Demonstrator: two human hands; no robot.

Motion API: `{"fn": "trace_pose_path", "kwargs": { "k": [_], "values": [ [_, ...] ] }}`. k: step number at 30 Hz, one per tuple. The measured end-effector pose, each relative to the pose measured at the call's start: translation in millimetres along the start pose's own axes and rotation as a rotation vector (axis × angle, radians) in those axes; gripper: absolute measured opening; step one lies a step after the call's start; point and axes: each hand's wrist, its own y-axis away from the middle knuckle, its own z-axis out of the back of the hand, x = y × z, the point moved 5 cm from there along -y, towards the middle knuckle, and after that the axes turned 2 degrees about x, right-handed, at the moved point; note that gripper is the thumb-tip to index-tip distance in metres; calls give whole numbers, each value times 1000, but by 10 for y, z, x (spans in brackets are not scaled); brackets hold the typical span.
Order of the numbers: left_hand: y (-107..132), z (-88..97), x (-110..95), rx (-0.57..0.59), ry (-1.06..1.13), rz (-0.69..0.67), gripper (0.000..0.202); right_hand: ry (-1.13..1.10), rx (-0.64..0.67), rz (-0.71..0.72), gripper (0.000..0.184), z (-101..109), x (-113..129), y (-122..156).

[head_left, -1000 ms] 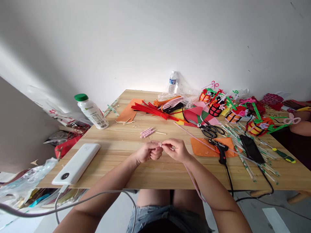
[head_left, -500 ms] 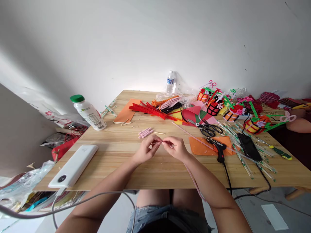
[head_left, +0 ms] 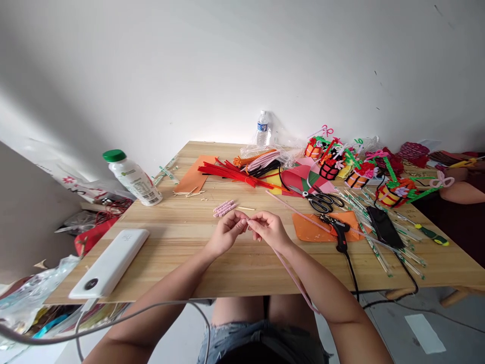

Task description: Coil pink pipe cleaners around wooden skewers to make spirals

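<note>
My left hand (head_left: 226, 234) and my right hand (head_left: 270, 231) meet fingertip to fingertip above the middle of the table, both pinched closed. Between them they grip a pale pink pipe cleaner (head_left: 290, 275), whose long tail runs from under my right hand down along the forearm past the table edge. The pinched end is mostly hidden by the fingers. Just beyond my left hand lie several tightly coiled pink pipe cleaner pieces (head_left: 224, 208), side by side, with a short wooden stick (head_left: 246, 208) close by.
Scissors (head_left: 322, 201), a glue gun (head_left: 340, 231) on orange felt (head_left: 303, 230) and a phone (head_left: 384, 227) lie right. Red pipe cleaners (head_left: 227, 173) and flower baskets (head_left: 358, 178) stand behind. Left are a power bank (head_left: 113, 260) and a bottle (head_left: 136, 182). Another person's arm (head_left: 464, 189) shows far right.
My hands stay together, with the fingers of my right hand shifting slightly at the pinch. The pipe cleaner's tail shows more below my right wrist. The view has turned slightly.
</note>
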Motion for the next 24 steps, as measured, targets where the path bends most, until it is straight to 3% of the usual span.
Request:
{"fn": "trace_pose_path", "kwargs": {
  "k": [5, 13, 24],
  "values": [
    [-9, -22, 50, -19, 130, 116, 39, -3, -29, 5, 23, 15, 21, 0],
    [-17, -76, 109, 70, 240, 241, 39, 140, -60, 95, 17, 19, -12, 8],
    [35, -62, 114, 6, -187, 52, 37, 323, -184, 136, 16, 35, 21, 36]
  ]
}}
